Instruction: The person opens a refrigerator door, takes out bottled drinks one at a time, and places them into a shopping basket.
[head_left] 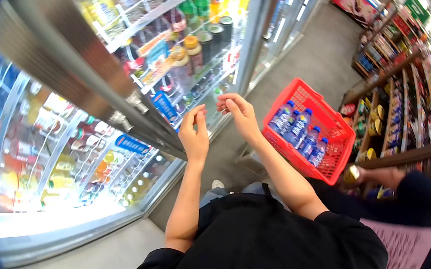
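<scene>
Both of my hands are raised side by side before the drinks fridge. My left hand (193, 137) has loosely curved fingers, thumb apart, and nothing in it. A short gap away, my right hand (240, 115) is also bare, its fingers half bent toward the left one. Behind them, fridge shelves (155, 22) carry bottles and cans, including yellow-capped bottles (194, 52) and dark cans (216, 35). To the right of my right forearm is a red shopping basket (334, 118) with several blue-capped bottles (298, 127) lying in it.
A steel-framed fridge door (59, 63) stands at the left. Stocked snack shelves (389, 115) line the right side. Close on my right, another person's hand (361, 173) holds a gold-topped container (351, 175); a pink sheet (404, 240) lies below. Grey floor (304, 61) runs between.
</scene>
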Action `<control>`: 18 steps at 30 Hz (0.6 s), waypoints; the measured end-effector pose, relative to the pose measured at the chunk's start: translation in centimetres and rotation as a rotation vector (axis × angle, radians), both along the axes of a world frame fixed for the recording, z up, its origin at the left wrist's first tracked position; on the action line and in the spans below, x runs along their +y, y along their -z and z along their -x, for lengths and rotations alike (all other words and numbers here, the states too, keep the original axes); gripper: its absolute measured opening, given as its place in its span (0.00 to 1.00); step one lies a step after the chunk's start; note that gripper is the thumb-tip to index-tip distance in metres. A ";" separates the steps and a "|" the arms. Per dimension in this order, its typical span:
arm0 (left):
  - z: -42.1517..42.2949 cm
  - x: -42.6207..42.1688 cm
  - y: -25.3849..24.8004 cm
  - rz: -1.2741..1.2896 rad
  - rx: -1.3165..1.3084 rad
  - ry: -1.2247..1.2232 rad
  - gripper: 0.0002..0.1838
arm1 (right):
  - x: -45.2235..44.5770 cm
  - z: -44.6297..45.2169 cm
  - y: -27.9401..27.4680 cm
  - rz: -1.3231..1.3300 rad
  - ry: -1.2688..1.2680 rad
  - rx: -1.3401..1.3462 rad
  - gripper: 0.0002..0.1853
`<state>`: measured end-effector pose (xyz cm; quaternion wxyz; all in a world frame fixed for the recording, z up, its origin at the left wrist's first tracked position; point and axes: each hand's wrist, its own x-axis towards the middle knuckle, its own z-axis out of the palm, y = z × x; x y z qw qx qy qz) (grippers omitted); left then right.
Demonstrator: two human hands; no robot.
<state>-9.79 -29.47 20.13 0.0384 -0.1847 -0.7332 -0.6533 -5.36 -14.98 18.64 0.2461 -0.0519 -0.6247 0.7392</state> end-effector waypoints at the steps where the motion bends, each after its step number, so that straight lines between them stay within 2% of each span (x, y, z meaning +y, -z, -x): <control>1: 0.2 -1.4 -0.2 -0.019 -0.010 -0.063 0.11 | -1.5 1.1 -0.4 0.001 -0.030 0.007 0.15; 3: 0.7 -3.9 0.0 -0.077 0.047 -0.120 0.10 | -4.2 2.4 -1.1 -0.012 -0.154 -0.010 0.15; 5: 0.5 -6.2 0.0 -0.184 0.104 -0.289 0.08 | -6.8 3.6 -1.9 0.048 -0.230 0.016 0.15; 6: 0.7 -7.4 0.5 -0.156 0.158 -0.380 0.07 | -7.8 4.2 -2.1 0.029 -0.255 0.013 0.15; 9: 1.3 -9.7 1.1 -0.254 0.206 -0.628 0.10 | -9.9 5.4 -2.7 -0.011 -0.323 0.003 0.15; 13: 2.9 -10.8 0.0 -0.228 0.118 -0.602 0.12 | -11.7 5.8 -3.4 -0.015 -0.402 -0.035 0.15; 15: 3.6 -11.1 -0.8 -0.263 -0.093 -0.253 0.19 | -12.0 6.1 -3.4 -0.040 -0.418 -0.042 0.15; 16: 4.1 -10.9 -0.8 -0.270 -0.144 -0.209 0.25 | -12.0 6.1 -3.4 -0.050 -0.433 -0.035 0.15; 18: 4.5 -10.9 -1.2 -0.322 -0.171 -0.203 0.26 | -12.0 5.9 -3.4 -0.054 -0.426 -0.051 0.15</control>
